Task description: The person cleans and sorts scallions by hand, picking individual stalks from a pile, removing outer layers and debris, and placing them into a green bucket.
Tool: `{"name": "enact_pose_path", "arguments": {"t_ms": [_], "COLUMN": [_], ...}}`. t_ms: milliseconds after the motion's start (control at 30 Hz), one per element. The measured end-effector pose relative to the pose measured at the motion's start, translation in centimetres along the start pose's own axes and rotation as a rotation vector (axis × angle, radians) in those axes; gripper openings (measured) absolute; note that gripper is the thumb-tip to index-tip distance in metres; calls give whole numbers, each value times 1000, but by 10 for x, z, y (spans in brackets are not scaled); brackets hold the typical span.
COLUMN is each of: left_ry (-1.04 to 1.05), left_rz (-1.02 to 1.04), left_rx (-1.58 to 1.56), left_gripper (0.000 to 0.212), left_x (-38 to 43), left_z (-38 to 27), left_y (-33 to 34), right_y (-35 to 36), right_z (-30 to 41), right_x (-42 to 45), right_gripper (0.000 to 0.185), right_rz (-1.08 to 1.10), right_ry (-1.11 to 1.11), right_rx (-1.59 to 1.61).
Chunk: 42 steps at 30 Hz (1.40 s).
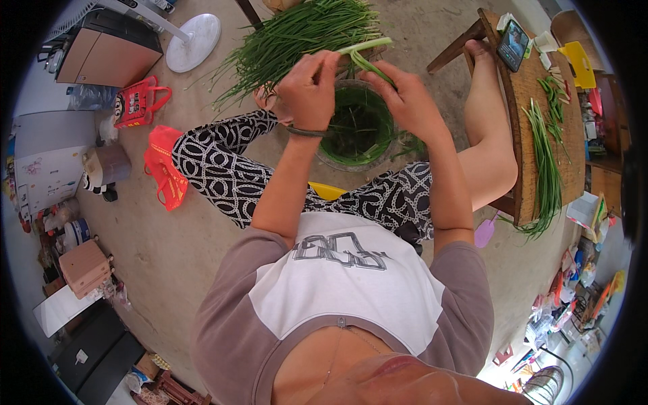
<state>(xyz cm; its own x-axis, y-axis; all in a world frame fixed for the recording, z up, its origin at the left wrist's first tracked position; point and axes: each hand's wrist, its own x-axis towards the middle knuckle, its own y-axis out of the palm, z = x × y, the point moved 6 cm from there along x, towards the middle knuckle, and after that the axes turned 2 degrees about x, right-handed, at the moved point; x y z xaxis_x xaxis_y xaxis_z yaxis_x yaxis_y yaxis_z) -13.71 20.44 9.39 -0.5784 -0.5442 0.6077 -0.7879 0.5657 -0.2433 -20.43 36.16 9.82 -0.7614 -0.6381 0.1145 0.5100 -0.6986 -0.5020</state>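
My left hand [310, 88] grips a pale green stalk [372, 45] of a leafy vegetable, its light end pointing right. My right hand [410, 98] pinches a green blade [365, 62] that splits off this stalk. Just beyond my hands lies a large heap of garlic chives [304, 38], stems to the right and leaf tips to the left. Between my legs, under both hands, stands a round tub [334, 161] with loose green leaves [357, 126] inside. Whether it also holds water I cannot tell.
At right, a wooden bench [524, 195] bears a chive bundle [547, 172], green peppers [553, 101] and a phone [514, 45]. Someone's bare leg [486, 116] is beside it. Red bags [167, 167] and a white fan base [193, 43] stand left.
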Motion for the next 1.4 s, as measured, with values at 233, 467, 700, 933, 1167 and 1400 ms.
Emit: {"name": "enact_pose_path", "arguments": {"t_ms": [233, 467, 700, 933, 1167, 1400], "left_ry": [-290, -798, -762, -752, -757, -816], "left_rz": [-284, 150, 581, 494, 635, 669], "left_rx": [69, -709, -1013, -1018, -764, -830], "left_gripper": [15, 28, 30, 36, 33, 28], "left_x": [21, 6, -7, -2, -2, -11], "left_z": [56, 65, 4, 2, 17, 17], "left_y": [-48, -25, 4, 8, -3, 12], "right_y": [-20, -28, 20, -6, -351, -454], "right_z": [1, 1, -2, -5, 8, 84], "right_x": [-17, -16, -18, -20, -116, -224], "right_gripper": [21, 19, 19, 19, 20, 36], "right_rz": [168, 187, 461, 190, -947, -1440], "right_ry": [-36, 93, 155, 236, -150, -261], "right_rx": [73, 332, 506, 727, 728, 388]}}
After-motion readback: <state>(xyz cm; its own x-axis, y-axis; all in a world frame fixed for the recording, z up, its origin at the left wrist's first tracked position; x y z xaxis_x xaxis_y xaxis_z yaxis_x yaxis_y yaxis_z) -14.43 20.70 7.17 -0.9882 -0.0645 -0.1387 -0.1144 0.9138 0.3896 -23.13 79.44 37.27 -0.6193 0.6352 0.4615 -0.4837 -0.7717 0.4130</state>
